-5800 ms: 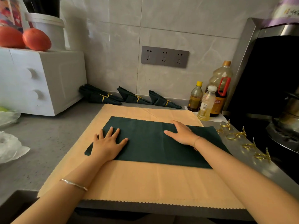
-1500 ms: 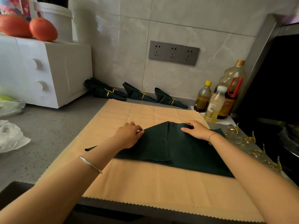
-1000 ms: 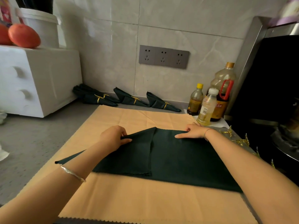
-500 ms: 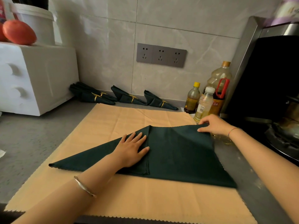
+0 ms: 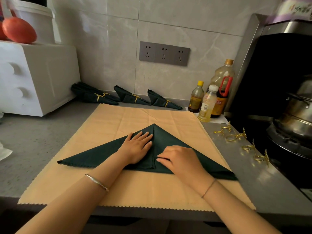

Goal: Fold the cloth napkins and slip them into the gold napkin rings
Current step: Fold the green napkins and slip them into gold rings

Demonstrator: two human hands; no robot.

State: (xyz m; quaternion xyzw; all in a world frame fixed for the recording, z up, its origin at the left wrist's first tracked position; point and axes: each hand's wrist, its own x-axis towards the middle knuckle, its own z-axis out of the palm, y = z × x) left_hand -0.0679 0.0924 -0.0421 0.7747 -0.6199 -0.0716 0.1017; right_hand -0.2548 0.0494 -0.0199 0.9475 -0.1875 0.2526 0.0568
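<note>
Pressing green napkin (image 5: 94, 157): left hand (image 5: 136, 147) flat, right hand (image 5: 180, 159) maybe pinching flap

Three bottles (image 5: 207, 103) stood by the tiled wall under a grey socket panel (image 5: 164, 53); a steel pot (image 5: 297, 114) sat on the stove (image 5: 287, 142)

**Lighting and Image Quality**

Illumination: dim, warm, diffuse. The wall (image 5: 108, 48) is brightest; the hob (image 5: 287, 142) side drops to near black. Shadows on the mat (image 5: 135, 191) are soft and faint. The napkin (image 5: 94, 157) renders almost black, with little fold detail. Glare: highlights on the pot (image 5: 297, 114) and the steel strip (image 5: 249, 174). Distortion: wide-angle; the cabinet (image 5: 42, 78) and hood post (image 5: 246, 56) lean at the frame edges. Blur: the top-right pack (image 5: 295, 9) is smeared.
</note>
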